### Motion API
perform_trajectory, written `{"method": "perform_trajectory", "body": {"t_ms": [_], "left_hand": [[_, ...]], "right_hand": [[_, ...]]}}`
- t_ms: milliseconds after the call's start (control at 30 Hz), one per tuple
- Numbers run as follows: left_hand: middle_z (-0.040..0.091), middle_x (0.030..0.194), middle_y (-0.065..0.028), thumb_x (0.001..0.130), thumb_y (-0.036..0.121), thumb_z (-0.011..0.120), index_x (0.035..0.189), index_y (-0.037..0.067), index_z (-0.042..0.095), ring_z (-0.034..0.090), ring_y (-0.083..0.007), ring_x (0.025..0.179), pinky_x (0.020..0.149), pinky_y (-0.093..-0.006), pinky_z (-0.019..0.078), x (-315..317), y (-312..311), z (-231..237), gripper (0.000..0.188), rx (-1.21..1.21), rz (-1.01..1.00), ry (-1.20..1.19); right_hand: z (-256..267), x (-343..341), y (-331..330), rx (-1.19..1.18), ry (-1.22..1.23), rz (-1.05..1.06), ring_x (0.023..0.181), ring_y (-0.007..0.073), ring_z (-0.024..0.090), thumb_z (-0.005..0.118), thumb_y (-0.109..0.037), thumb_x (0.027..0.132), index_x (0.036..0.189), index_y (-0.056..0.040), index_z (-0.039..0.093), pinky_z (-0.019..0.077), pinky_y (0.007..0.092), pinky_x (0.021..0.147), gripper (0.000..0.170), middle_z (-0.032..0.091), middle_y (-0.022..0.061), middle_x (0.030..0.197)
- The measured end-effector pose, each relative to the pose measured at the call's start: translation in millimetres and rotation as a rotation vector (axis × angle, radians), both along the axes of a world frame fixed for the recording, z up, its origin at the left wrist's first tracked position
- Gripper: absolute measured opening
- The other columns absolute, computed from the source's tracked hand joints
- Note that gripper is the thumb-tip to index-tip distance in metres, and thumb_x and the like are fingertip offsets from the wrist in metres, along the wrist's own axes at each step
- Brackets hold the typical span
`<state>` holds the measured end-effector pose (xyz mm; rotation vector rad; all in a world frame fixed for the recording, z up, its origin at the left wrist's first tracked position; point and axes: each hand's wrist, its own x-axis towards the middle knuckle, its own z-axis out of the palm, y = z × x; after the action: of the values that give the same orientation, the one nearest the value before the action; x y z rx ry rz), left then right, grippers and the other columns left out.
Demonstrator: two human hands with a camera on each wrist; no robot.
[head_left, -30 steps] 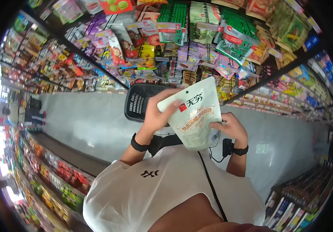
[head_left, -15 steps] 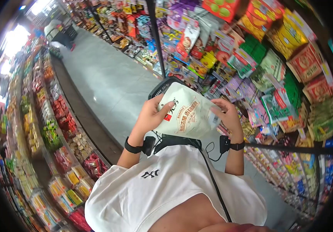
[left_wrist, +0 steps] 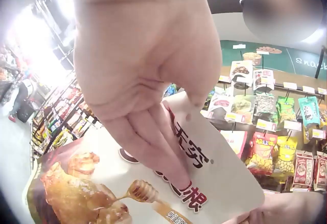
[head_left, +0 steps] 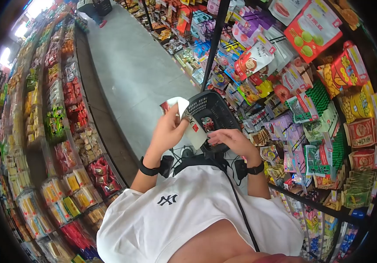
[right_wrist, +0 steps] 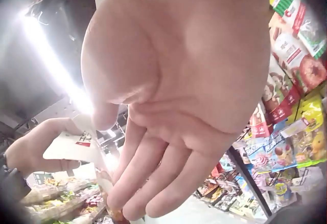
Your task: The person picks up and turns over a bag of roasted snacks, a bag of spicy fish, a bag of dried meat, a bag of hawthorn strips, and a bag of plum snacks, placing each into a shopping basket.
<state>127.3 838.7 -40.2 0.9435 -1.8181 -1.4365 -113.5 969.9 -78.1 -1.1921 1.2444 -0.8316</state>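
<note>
My left hand [head_left: 166, 131] grips a pale snack bag [head_left: 193, 133], which is tilted and seen nearly edge-on in the head view. In the left wrist view the fingers of this hand [left_wrist: 148, 81] lie across the bag's printed front [left_wrist: 219, 178], which shows roasted meat and a honey dipper. My right hand [head_left: 234, 142] is at the bag's right edge with its fingers extended; in the right wrist view, that hand [right_wrist: 173, 81] has loosely straight fingers, and whether they touch the bag [right_wrist: 71, 147] is unclear.
Beyond the hands is a black basket [head_left: 230, 118] with a small package [head_left: 207, 124] inside. Hanging snack packs [head_left: 313, 37] fill the right-hand rack, and packed bins [head_left: 57, 120] line the left. A person [head_left: 88, 8] stands far down the aisle floor [head_left: 129, 65].
The bag has turned from facing the head camera to nearly edge-on, and my right hand has let go of its grip on it. The view has swung left along the aisle, showing more of the basket.
</note>
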Motion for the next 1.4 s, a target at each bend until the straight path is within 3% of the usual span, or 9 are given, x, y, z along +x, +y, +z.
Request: {"method": "perform_trajectory", "body": {"t_ms": [333,533,700,800,900,967,1167,1267,1400], "left_hand": [[0.065,0.082,-0.0267,0.092,0.014,0.057,0.121,0.002,0.055,0.066,-0.0470,0.078,0.069,-0.0490,0.0519,-59.0,6.5,24.9,0.031,-0.136,-0.186,-0.176],[0.065,0.080,-0.0272,0.094,0.016,0.056,0.124,0.002,0.048,0.066,-0.0466,0.075,0.067,-0.0496,0.0525,-105.5,25.4,44.5,0.034,-0.162,-0.403,-0.314],[0.069,0.084,-0.0251,0.094,0.022,0.061,0.124,-0.001,0.052,0.070,-0.0401,0.076,0.069,-0.0451,0.0558,-133.8,31.9,39.7,0.039,-0.065,-0.342,-0.258],[0.074,0.095,-0.0207,0.094,0.033,0.069,0.127,-0.002,0.055,0.073,-0.0313,0.077,0.073,-0.0401,0.0578,-143.6,27.0,0.0,0.051,0.052,-0.169,-0.231],[0.074,0.097,-0.0194,0.094,0.038,0.072,0.130,-0.004,0.054,0.073,-0.0247,0.081,0.072,-0.0374,0.0569,-154.7,14.1,-35.8,0.058,0.406,0.062,-0.289],[0.074,0.097,-0.0171,0.093,0.038,0.075,0.136,-0.004,0.050,0.071,-0.0223,0.080,0.070,-0.0357,0.0568,-155.4,0.0,-73.5,0.064,0.274,-0.050,-0.475],[0.073,0.105,-0.0145,0.089,0.024,0.079,0.126,-0.007,0.055,0.071,-0.0215,0.087,0.076,-0.0381,0.0582,-177.7,-34.1,-187.3,0.053,0.564,-0.060,-0.472],[0.074,0.104,-0.0127,0.089,0.026,0.078,0.124,-0.004,0.063,0.069,-0.0198,0.090,0.079,-0.0365,0.0565,-177.8,-48.6,-317.6,0.049,0.469,-0.085,-0.498],[0.074,0.099,-0.0108,0.083,0.025,0.076,0.116,-0.006,0.067,0.069,-0.0211,0.082,0.072,-0.0388,0.0565,-200.7,-51.8,-380.5,0.046,0.551,-0.298,-0.791]], "right_hand": [[-42.5,-60.9,-32.9,0.249,0.071,0.076,0.100,0.0175,0.071,0.045,-0.047,0.109,0.118,0.0060,0.070,0.0537,0.0300,0.090,0.059,0.076,0.0117,0.103],[-61.5,-103.2,-36.5,0.325,-0.271,-0.008,0.110,0.0228,0.069,0.048,-0.034,0.110,0.138,0.0024,0.053,0.0548,0.0379,0.097,0.046,0.068,0.0127,0.125],[-54.1,-133.2,-53.8,0.206,-0.520,-0.145,0.112,0.0184,0.066,0.061,-0.023,0.104,0.138,0.0010,0.054,0.0521,0.0321,0.097,0.042,0.067,0.0109,0.126],[-67.9,-150.1,-65.4,0.043,-0.514,-0.204,0.112,0.0180,0.066,0.064,-0.009,0.100,0.138,0.0016,0.054,0.0521,0.0331,0.098,0.040,0.067,0.0108,0.127],[-86.1,-165.7,-66.0,0.055,-0.487,-0.230,0.115,0.0204,0.064,0.070,-0.004,0.095,0.156,0.0026,0.031,0.0512,0.0337,0.099,0.073,0.064,0.0161,0.130],[-110.8,-172.7,-64.3,0.090,-0.448,-0.230,0.120,0.0234,0.062,0.076,-0.005,0.090,0.162,0.0017,0.011,0.0507,0.0337,0.099,0.097,0.059,0.0213,0.137],[-213.2,-181.0,-63.1,0.366,-0.395,-0.396,0.121,0.0255,0.062,0.077,-0.004,0.088,0.158,0.0037,0.021,0.0510,0.0363,0.100,0.090,0.059,0.0205,0.135],[-283.7,-182.0,-48.4,0.408,-0.436,-0.473,0.117,0.0255,0.064,0.075,-0.003,0.088,0.151,0.0028,0.032,0.0531,0.0373,0.098,0.076,0.063,0.0188,0.131],[-348.3,-178.5,-33.1,0.600,-0.387,-0.620,0.113,0.0247,0.067,0.073,-0.001,0.090,0.144,0.0041,0.043,0.0551,0.0368,0.095,0.062,0.065,0.0171,0.128]]}}
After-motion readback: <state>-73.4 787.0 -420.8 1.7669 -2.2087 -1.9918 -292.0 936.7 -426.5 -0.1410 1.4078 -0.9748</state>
